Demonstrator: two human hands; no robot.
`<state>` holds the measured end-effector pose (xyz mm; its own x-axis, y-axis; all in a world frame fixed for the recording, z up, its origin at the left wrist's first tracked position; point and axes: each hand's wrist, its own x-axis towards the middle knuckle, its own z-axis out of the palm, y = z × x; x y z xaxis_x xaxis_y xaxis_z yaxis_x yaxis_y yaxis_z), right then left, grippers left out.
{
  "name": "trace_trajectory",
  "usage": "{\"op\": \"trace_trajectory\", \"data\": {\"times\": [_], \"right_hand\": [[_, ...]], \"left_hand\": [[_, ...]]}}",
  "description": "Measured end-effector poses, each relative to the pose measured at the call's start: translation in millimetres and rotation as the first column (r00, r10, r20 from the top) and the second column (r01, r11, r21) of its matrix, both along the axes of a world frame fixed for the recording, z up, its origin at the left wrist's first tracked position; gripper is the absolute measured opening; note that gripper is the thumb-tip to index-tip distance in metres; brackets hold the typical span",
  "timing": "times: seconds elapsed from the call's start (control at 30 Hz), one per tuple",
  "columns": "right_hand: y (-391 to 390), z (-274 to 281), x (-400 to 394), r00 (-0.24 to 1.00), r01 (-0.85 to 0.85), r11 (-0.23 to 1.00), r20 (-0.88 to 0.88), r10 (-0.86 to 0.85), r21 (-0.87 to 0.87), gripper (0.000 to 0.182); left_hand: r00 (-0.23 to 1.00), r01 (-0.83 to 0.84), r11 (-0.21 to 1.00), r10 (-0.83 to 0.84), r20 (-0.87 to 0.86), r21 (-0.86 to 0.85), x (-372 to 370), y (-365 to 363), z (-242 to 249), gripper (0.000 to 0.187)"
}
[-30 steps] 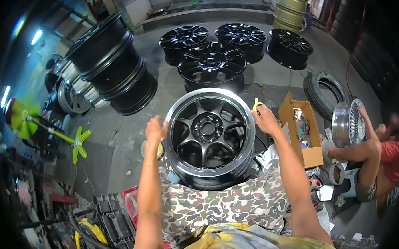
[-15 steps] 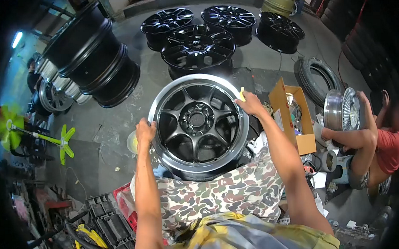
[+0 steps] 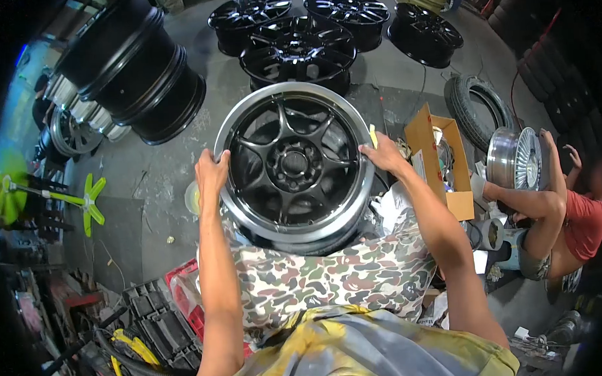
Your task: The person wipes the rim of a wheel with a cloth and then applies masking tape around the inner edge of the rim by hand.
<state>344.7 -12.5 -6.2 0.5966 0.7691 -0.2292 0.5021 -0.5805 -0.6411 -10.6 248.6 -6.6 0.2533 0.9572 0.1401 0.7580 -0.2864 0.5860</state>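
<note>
A black wheel rim with a polished silver lip [image 3: 297, 218] faces up in front of my lap, over a dark round support seen below its edge. My left hand [image 3: 211, 170] grips the rim's left edge, fingers curled around the outside. At the right edge my right hand [image 3: 384, 152] holds the rim too, with a small yellow piece [image 3: 373, 136] between its fingers. Camouflage cloth [image 3: 332, 284] covers my lap. A pale round container [image 3: 192, 197] is partly hidden behind my left hand.
Black rims [image 3: 298, 50] stand ahead; large stacked rims [image 3: 131, 74] are at left, near a green fan [image 3: 91, 205]. At right are an open cardboard box [image 3: 459, 206], a tire [image 3: 469, 113] and a seated person [image 3: 581, 223] touching a silver rim [image 3: 501, 152].
The rim is tilted differently, its face turned more toward me, and sits higher in view. Both my hands stay on its edges. The surroundings have shifted slightly upward in view.
</note>
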Motion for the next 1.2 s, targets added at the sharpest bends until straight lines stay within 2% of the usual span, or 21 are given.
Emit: {"op": "trace_trajectory", "data": {"times": [0.07, 0.1, 0.13, 0.23, 0.37, 0.5, 0.6, 0.67, 0.7, 0.8, 0.87, 0.93, 1.0, 1.07, 1.2], "right_hand": [[4, -9, -12, 0.999, 0.035, 0.999, 0.039, -0.036, 0.022, 0.054], [5, -12, -19, 0.989, 0.108, 0.993, 0.094, -0.112, 0.048, 0.054], [8, -8, -22, 0.991, 0.096, 0.994, 0.086, -0.1, 0.05, 0.054], [8, -9, -28, 0.973, 0.138, 0.99, 0.184, -0.142, 0.038, 0.049], [4, 1, -32, 0.983, 0.139, 0.99, 0.123, -0.138, 0.004, 0.053], [-9, -7, -33, 0.979, 0.088, 0.995, 0.183, -0.093, 0.036, 0.062], [-19, 1, -36, 0.985, 0.079, 0.997, 0.155, -0.08, 0.018, 0.058], [-28, 6, -35, 0.997, 0.007, 0.999, 0.079, -0.004, -0.032, 0.057], [-33, -2, -34, 0.996, 0.003, 0.999, 0.094, -0.006, 0.034, 0.052], [-42, 2, -32, 0.998, -0.043, 0.999, 0.036, 0.042, 0.032, 0.049], [-47, 11, -34, 0.996, -0.051, 0.998, 0.069, 0.048, 0.039, 0.044], [-48, 18, -38, 0.991, -0.12, 0.991, 0.068, 0.116, 0.062, 0.039], [-50, 19, -43, 0.992, -0.112, 0.993, 0.067, 0.109, 0.043, 0.035], [-50, 17, -44, 0.988, -0.076, 0.992, 0.141, 0.062, 0.1, 0.035], [-52, 30, -43, 0.99, -0.084, 0.993, 0.116, 0.074, 0.081, 0.034]], "left_hand": [[0.998, 0.0, 1.0, 0.0, -0.066, -0.005, 1, -3, -5, 0.046], [0.993, -0.008, 1.0, 0.004, -0.116, -0.03, 7, -3, -3, 0.047], [0.986, -0.012, 0.999, 0.004, -0.167, -0.047, 9, 0, 1, 0.048], [0.988, 0.02, 1.0, -0.019, -0.155, 0.005, 2, 0, -3, 0.048], [0.987, 0.054, 0.998, -0.057, -0.151, -0.025, -5, -1, -7, 0.043], [0.992, 0.068, 0.997, -0.07, -0.105, -0.019, -14, -19, -2, 0.042], [0.995, 0.08, 0.995, -0.083, -0.055, -0.059, -25, -31, 3, 0.04], [0.994, 0.091, 0.993, -0.096, -0.055, -0.078, -32, -38, 6, 0.038], [0.992, 0.108, 0.989, -0.113, -0.051, -0.097, -35, -40, 8, 0.037], [0.987, 0.146, 0.982, -0.154, -0.054, -0.121, -46, -51, 14, 0.035], [0.98, 0.166, 0.98, -0.177, -0.091, -0.113, -53, -57, 15, 0.034], [0.955, 0.258, 0.964, -0.264, -0.137, -0.061, -62, -60, 7, 0.034], [0.95, 0.273, 0.96, -0.28, -0.14, -0.065, -65, -61, 5, 0.034], [0.964, 0.234, 0.97, -0.241, -0.115, -0.072, -62, -64, 7, 0.033], [0.958, 0.231, 0.971, -0.239, -0.157, -0.067, -59, -71, 19, 0.035]]}}
